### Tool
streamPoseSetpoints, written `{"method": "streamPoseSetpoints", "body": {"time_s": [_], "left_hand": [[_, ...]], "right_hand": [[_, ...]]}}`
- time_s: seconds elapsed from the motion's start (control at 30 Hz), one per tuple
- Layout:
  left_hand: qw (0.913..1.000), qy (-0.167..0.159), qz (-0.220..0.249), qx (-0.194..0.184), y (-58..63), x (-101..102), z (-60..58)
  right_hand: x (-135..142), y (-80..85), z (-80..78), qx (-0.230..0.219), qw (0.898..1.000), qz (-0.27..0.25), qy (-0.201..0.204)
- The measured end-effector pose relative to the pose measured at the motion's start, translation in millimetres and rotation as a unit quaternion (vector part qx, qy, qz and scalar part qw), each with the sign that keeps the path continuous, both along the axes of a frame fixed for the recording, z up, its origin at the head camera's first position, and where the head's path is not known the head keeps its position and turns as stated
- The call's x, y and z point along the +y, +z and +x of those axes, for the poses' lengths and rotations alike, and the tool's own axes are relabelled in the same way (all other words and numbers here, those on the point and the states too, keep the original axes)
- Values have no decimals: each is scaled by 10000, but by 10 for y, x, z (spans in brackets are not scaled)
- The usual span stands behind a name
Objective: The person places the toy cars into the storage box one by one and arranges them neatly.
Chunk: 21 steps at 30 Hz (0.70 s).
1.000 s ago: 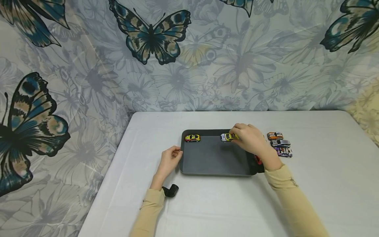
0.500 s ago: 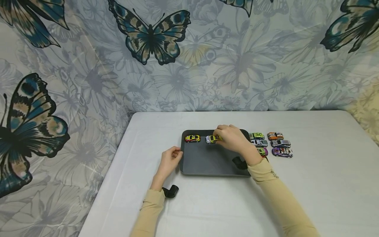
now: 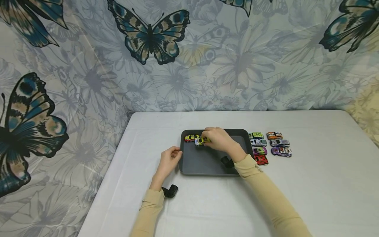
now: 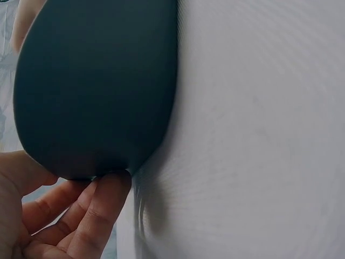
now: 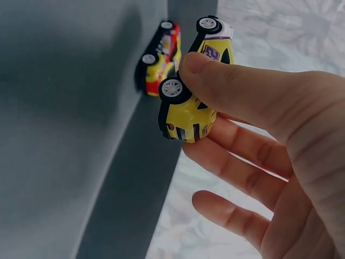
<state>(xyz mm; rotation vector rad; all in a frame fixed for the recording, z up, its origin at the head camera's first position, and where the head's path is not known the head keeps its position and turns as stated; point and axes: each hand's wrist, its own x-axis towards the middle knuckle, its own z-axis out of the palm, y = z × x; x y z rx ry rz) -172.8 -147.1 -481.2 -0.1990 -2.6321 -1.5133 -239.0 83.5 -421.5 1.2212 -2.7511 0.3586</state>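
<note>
A dark grey tray (image 3: 213, 164) lies on the white-covered table. My left hand (image 3: 170, 159) is at its left rim; in the left wrist view, the thumb and curled fingers (image 4: 105, 210) hold the tray's edge. My right hand (image 3: 219, 140) pinches a yellow-and-white toy car (image 3: 202, 142) over the tray's upper left part. In the right wrist view, the thumb lies across the car's side, with its wheels toward the camera. Just beyond it, a red-and-yellow toy car (image 5: 161, 59) sits in the tray's upper left corner, partly overlapped by the held car in the head view.
Right of the tray, toy cars stand in two columns. The nearer one has a lime green car (image 3: 256, 135), a silver one, a green-and-purple one and a red car (image 3: 262, 160). Farther right are an orange car (image 3: 274, 135), a grey one and a purple-and-white car (image 3: 281, 151).
My right hand has carried the yellow-and-white toy car leftward across the tray, up close to the red-and-yellow one. More cars at the right now show. My left hand stays at the tray's rim.
</note>
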Motion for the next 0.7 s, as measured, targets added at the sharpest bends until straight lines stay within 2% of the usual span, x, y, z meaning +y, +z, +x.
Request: {"method": "streamPoseSetpoints", "body": {"time_s": [0.2, 0.5, 0.7], "left_hand": [[9999, 22, -7, -104, -2, -1, -4], [10000, -34, -4, 2, -1, -2, 1], [10000, -33, -49, 1, 1, -1, -6]], "right_hand": [[-118, -59, -34, -98, 9999, -9, 99], [-301, -131, -66, -245, 9995, 113, 135], [-376, -174, -91, -178, 9997, 172, 78]]}}
